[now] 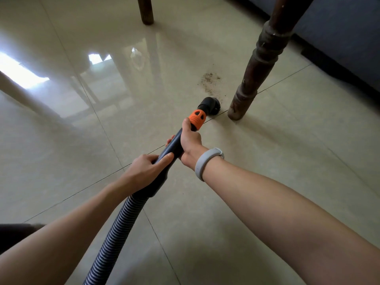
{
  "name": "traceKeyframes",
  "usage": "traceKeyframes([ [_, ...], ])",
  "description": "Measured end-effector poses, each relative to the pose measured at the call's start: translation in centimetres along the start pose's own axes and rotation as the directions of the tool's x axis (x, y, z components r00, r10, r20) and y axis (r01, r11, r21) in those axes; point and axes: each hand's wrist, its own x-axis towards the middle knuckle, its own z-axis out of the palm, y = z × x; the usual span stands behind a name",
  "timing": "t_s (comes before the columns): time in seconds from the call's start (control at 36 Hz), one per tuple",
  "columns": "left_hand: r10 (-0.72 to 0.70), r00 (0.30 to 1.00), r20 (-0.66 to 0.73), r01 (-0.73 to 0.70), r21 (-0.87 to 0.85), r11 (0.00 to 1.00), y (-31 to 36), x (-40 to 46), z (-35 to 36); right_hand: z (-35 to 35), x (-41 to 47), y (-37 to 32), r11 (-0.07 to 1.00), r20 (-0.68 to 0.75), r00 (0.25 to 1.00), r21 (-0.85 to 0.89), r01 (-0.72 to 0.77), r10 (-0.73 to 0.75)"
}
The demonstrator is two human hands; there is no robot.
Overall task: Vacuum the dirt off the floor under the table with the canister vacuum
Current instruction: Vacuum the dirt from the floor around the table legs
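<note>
Holding the tube: the black vacuum tube (172,148) is gripped by both hands.
Right hand (190,141): it is wrapped tight round the front part of the tube, just behind the orange collar (197,118). The thumb is laid along the tube and points at the collar.
Left hand (145,166): it is wrapped round the back part of the tube, just behind the right hand. One finger is stretched along the top of the tube.
Wristband (205,162): a pale grey band is worn on the right wrist.
Hose (117,229): a ribbed grey hose is joined to the back end of the tube. It is seen running down to the bottom edge of the view.
Brush head (209,104): a round black brush head is fixed in front of the orange collar. It is held down at the floor, just beside the near table leg.
Dirt (210,82): a small patch of brown crumbs is spread on the floor, just past the brush head and close to the near table leg.
Near table leg (259,60): a dark turned wooden leg is stood on the tiles at the right.
Far table leg (145,10): a second dark leg is seen at the top.
Floor (82,130): shiny cream tiles are laid with thin dark lines between them. Bright window light is mirrored at the left.
Dark furniture (339,38): something dark blue is stood in the top right corner; what it is cannot be told.
</note>
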Motion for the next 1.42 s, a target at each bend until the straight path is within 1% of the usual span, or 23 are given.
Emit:
traceKeyframes([
  [0.17, 0.056, 0.997, 0.059, -0.059, 0.040, 0.998, -0.6, -0.9, 0.3, -1.3, -1.2, 1.3, 0.999, -0.014, 1.000, 0.052, -0.017, 0.018],
  [0.31, 0.099, 0.990, 0.100, -0.106, 0.062, 0.993, -0.8, -1.4, 1.1, -2.7, -1.9, 2.3, 0.994, -0.052, 0.998, 0.103, -0.020, 0.025],
  [0.39, 0.127, 0.986, 0.109, -0.138, 0.101, 0.985, -1.1, -1.8, 2.0, -3.5, -2.1, 3.0, 0.993, -0.055, 0.998, 0.115, -0.037, 0.043],
  [0.47, 0.154, 0.982, 0.108, -0.171, 0.172, 0.970, -1.7, -2.3, 2.5, -4.3, -2.5, 4.0, 0.986, -0.074, 0.996, 0.162, -0.039, 0.051],
  [0.61, 0.198, 0.961, 0.193, -0.241, 0.231, 0.943, -1.6, -1.9, 2.5, -6.0, -3.0, 4.3, 0.974, -0.086, 0.992, 0.214, -0.071, 0.091],
  [0.72, 0.199, 0.966, 0.163, -0.237, 0.264, 0.935, -0.2, -1.4, 3.1, -6.7, -2.7, 3.0, 0.963, -0.096, 0.991, 0.259, -0.068, 0.096],
  [0.81, 0.218, 0.965, 0.142, -0.254, 0.331, 0.909, 0.7, -1.6, 3.7, -7.3, -2.5, 2.7, 0.946, -0.098, 0.989, 0.315, -0.072, 0.108],
  [0.97, 0.298, 0.952, 0.076, -0.294, 0.510, 0.808, 1.4, -2.8, 5.3, -9.2, -2.4, 3.7, 0.922, -0.044, 0.987, 0.365, -0.127, 0.153],
  [1.03, 0.308, 0.949, 0.070, -0.297, 0.527, 0.796, 1.5, -3.2, 5.7, -9.7, -2.4, 3.9, 0.921, -0.024, 0.987, 0.364, -0.142, 0.161],
  [1.11, 0.289, 0.955, 0.073, -0.285, 0.503, 0.816, 1.3, -3.8, 5.3, -9.8, -3.1, 3.7, 0.930, 0.000, 0.988, 0.338, -0.147, 0.156],
  [1.19, 0.249, 0.964, 0.091, -0.262, 0.473, 0.841, 0.2, -4.4, 4.1, -8.9, -3.7, 4.0, 0.954, -0.018, 0.990, 0.267, -0.133, 0.143],
  [1.31, 0.187, 0.964, 0.189, -0.255, 0.452, 0.855, -2.2, -5.8, 1.8, -7.8, -3.7, 3.7, 0.953, -0.068, 0.989, 0.284, -0.106, 0.131],
  [1.36, 0.155, 0.958, 0.240, -0.248, 0.429, 0.868, -3.5, -6.4, 0.7, -7.4, -3.3, 3.3, 0.972, -0.128, 0.986, 0.221, -0.077, 0.107],
  [1.42, 0.120, 0.945, 0.305, -0.242, 0.406, 0.881, -4.4, -6.9, -0.1, -6.9, -2.8, 3.5, 0.989, -0.152, 0.982, 0.107, -0.098, 0.114],
])
